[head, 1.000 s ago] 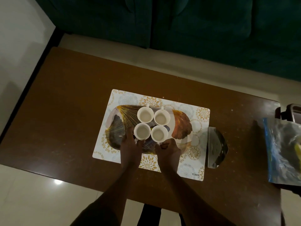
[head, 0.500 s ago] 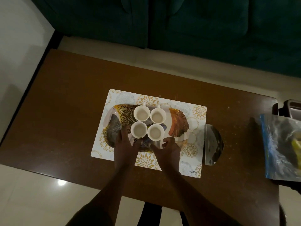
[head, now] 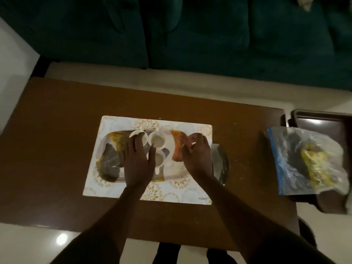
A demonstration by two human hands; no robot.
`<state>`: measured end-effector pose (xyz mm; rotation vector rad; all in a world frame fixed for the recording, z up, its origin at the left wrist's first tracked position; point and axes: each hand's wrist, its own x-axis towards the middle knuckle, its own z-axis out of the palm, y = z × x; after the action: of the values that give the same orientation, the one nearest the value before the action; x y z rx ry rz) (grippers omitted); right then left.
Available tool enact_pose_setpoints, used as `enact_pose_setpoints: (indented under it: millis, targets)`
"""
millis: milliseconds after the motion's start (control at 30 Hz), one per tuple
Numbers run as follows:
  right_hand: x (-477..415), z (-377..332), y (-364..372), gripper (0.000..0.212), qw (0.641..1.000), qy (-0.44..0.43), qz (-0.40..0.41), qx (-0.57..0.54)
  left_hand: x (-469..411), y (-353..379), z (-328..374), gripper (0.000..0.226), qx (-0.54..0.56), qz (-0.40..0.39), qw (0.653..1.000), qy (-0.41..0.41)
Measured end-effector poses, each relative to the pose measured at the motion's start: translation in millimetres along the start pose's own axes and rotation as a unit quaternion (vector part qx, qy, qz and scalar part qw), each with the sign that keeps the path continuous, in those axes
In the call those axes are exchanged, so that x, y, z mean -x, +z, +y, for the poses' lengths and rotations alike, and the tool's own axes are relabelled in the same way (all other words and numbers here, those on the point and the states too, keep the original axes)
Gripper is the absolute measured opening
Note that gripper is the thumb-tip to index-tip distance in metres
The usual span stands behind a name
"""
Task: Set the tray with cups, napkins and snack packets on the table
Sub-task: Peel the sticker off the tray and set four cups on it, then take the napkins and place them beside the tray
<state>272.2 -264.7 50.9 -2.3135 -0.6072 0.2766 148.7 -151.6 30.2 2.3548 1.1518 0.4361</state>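
Cup-arranging step, by the look of it: left hand point(head: 138, 161) spread flat over the small white cups point(head: 157, 141) on the gold-and-orange patterned tray point(head: 108, 161), which sits on the floral placemat point(head: 114, 122), right hand point(head: 196, 153) curled at its right end, grip unclear; next, probably a reach for the clear plastic bag point(head: 304, 161).

A brown rectangular wooden table point(head: 57, 149) with a glossy top bears small pale specks toward its right side. Flat on its middle lies a white rectangular placemat with gold flower medallions point(head: 116, 191), its edges roughly parallel to the table's. Just beside the mat's right edge rests a shiny silvery flat piece with a rounded outer side point(head: 221, 164). A clear plastic zip bag with a blue strip point(head: 285, 159) reaches over the table's right edge, though whether it rests on the table cannot be told.
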Motion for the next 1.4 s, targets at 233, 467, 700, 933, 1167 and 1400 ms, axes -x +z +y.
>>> enact_pose_setpoints:
  millis: [233, 467, 700, 933, 1167, 1400]
  targets:
    - [-29, 61, -87, 0.025, 0.999, 0.037, 0.035, 0.003, -5, 40, 90, 0.043, 0.03, -0.024, 0.996, 0.08]
    - [-27, 155, -188, 0.026, 0.994, 0.083, 0.074, 0.0, 26, 105, 202, 0.042, 0.063, -0.076, 0.985, 0.143]
    - [-7, 261, -289, 0.023, 0.98, 0.131, 0.151, 0.009, 69, 190, 314, 0.047, 0.096, -0.142, 0.963, 0.208]
    - [19, 367, -367, 0.024, 0.941, 0.267, 0.211, 0.004, 126, 253, 411, 0.043, 0.188, -0.199, 0.921, 0.278]
    - [61, 451, -397, 0.034, 0.879, 0.417, 0.227, 0.044, 199, 312, 477, 0.061, 0.183, -0.417, 0.855, 0.246]
    - [67, 476, -396, 0.035, 0.868, 0.452, 0.188, 0.083, 237, 349, 513, 0.069, 0.123, -0.544, 0.806, 0.198]
